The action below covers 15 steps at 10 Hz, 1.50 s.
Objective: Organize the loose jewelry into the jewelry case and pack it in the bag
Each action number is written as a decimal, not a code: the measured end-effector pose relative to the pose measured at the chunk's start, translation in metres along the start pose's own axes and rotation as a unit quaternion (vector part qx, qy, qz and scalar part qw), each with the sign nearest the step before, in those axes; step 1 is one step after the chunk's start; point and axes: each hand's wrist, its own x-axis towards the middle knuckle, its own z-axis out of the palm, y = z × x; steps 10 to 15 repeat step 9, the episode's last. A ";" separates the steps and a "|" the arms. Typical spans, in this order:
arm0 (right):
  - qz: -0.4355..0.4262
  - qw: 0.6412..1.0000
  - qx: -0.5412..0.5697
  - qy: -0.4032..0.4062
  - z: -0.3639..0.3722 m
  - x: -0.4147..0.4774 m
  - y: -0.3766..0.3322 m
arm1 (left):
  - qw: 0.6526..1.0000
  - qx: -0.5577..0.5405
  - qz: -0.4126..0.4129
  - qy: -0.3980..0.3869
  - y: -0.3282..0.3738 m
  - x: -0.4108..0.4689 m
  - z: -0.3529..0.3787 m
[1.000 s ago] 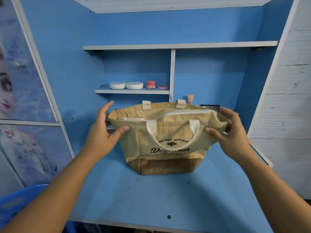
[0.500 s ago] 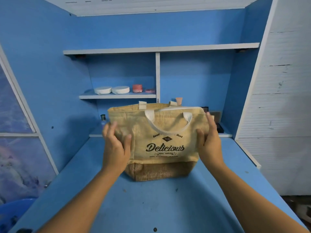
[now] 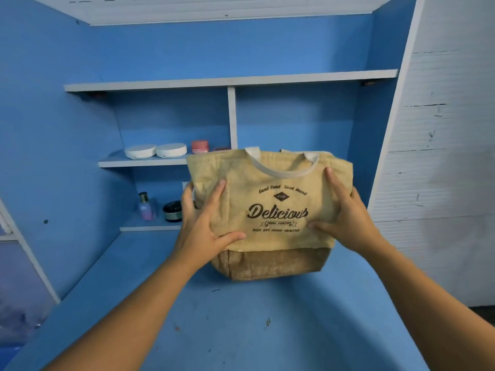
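Both hands are spread flat against the bag (image 3: 277,183). The left hand (image 3: 203,231) is pressed to its left end, fingers straight and thumb laid across the front. The right hand (image 3: 348,218) mirrors it on the right end, thumb pointing inward under the printed wording. Neither pinches anything; they squeeze the bag between the palms.

It stands upright on the blue worktop (image 3: 241,330), toward the back, just in front of the shelves. Its long axis runs left to right, the printed face is turned to the person and the mouth points up. One white handle (image 3: 281,172) flops down over the front.

The woven cloth looks soft and light, so the walls would likely buckle under a one-sided grip. The darker base band (image 3: 270,266) seems firmer. Holding both ends low, or lifting by the handles, should keep it level. Whether the jewelry case is inside cannot be told.

Behind it, a shelf (image 3: 139,163) carries two white tins (image 3: 155,151) and a red jar (image 3: 200,146); lower down stand a small bottle (image 3: 146,208) and a dark jar (image 3: 172,211).
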 end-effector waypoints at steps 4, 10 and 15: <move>0.079 0.993 -0.049 -0.069 -0.004 -0.002 0.065 | 0.988 0.041 -0.075 -0.126 -0.002 0.020 0.083; 0.081 0.962 -0.262 -0.012 -0.008 -0.039 0.033 | 0.978 0.170 -0.048 -0.111 0.015 -0.008 0.050; 0.081 0.962 -0.262 -0.012 -0.008 -0.039 0.033 | 0.978 0.170 -0.048 -0.111 0.015 -0.008 0.050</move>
